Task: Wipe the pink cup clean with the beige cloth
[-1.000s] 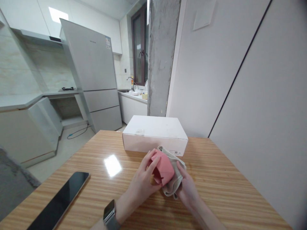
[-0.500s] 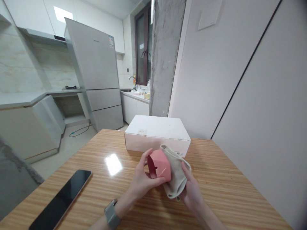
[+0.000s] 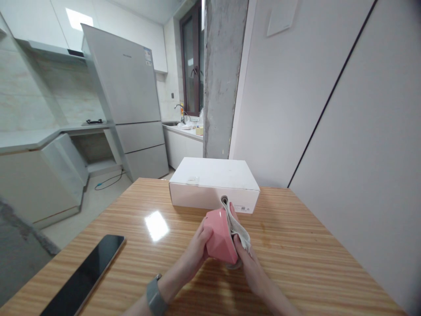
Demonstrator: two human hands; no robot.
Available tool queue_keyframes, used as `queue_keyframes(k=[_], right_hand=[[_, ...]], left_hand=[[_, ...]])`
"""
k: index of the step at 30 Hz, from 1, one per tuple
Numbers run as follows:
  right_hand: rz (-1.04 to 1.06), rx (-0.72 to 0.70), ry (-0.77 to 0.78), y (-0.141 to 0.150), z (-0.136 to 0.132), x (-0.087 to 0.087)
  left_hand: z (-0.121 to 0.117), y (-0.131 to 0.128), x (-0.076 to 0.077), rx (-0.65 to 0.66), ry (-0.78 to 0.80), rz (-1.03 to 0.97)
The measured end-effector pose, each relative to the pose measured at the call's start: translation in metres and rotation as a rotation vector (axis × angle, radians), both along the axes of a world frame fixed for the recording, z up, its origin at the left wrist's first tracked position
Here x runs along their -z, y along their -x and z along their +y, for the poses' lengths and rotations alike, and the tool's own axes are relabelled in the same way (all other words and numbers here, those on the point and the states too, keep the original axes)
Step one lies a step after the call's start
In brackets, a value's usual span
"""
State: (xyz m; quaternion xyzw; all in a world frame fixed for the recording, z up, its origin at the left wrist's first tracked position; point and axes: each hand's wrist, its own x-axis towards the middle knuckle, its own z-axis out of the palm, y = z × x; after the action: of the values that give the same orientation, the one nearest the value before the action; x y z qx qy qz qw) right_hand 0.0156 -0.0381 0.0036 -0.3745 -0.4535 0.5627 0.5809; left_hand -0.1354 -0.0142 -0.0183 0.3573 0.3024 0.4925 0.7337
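Note:
My left hand (image 3: 199,243) is closed around a pink faceted pot (image 3: 219,235), tilted on its side above the table, its opening turned to the right. In my right hand (image 3: 251,265) is a folded grey-beige cloth (image 3: 242,235), pressed against the pot's open side. The thumb lies on the near part of the cloth, and a finger shows at its upper edge. Part of the cloth is hidden behind the pot, and I cannot tell how far it reaches inside.
A white cardboard box (image 3: 213,173) sits just beyond my hands on the striped wooden table (image 3: 296,245). A black phone (image 3: 87,272) lies at the left edge. Behind the table stand a silver fridge (image 3: 126,83) and a concrete pillar (image 3: 222,79).
The pot has turned so its opening faces right instead of left. The cloth, earlier against the pot's outside, is now at its open side, more bunched in my right hand.

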Motion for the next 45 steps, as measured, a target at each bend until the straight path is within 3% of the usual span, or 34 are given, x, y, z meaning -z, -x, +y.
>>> queue_keyframes(k=[7, 12, 19, 26, 31, 35, 38, 41, 43, 45], right_hand=[[0.218, -0.174, 0.387, 0.000, 0.015, -0.001], [0.292, -0.225, 0.420, 0.001, 0.013, -0.010], [0.320, -0.194, 0.340, 0.005, 0.010, -0.005], [0.192, -0.137, 0.314, 0.000, 0.010, 0.011], [0.323, -0.125, 0.366, 0.005, 0.010, 0.000], [0.417, -0.054, 0.413, 0.000, 0.017, -0.009], [0.419, 0.045, 0.375, -0.005, 0.023, -0.007], [0.371, 0.002, 0.305, -0.004, 0.024, -0.003], [0.349, -0.039, 0.271, 0.000, 0.022, -0.001], [0.345, -0.072, 0.270, 0.004, 0.020, -0.002]], left_hand=[[-0.005, -0.004, -0.006, -0.100, -0.318, 0.291], [-0.006, -0.004, -0.007, -0.145, -0.350, 0.378], [-0.001, -0.005, 0.003, -0.157, -0.270, 0.261], [0.001, -0.007, -0.001, -0.225, -0.100, 0.275], [0.002, -0.004, -0.004, -0.076, 0.058, 0.199], [0.000, -0.001, -0.008, -0.039, 0.090, 0.171], [-0.002, 0.001, -0.010, 0.108, 0.170, 0.004], [-0.004, 0.000, -0.012, 0.244, 0.237, -0.118], [-0.006, -0.002, -0.011, 0.231, 0.223, -0.101], [-0.008, -0.006, -0.009, 0.129, 0.149, -0.018]])
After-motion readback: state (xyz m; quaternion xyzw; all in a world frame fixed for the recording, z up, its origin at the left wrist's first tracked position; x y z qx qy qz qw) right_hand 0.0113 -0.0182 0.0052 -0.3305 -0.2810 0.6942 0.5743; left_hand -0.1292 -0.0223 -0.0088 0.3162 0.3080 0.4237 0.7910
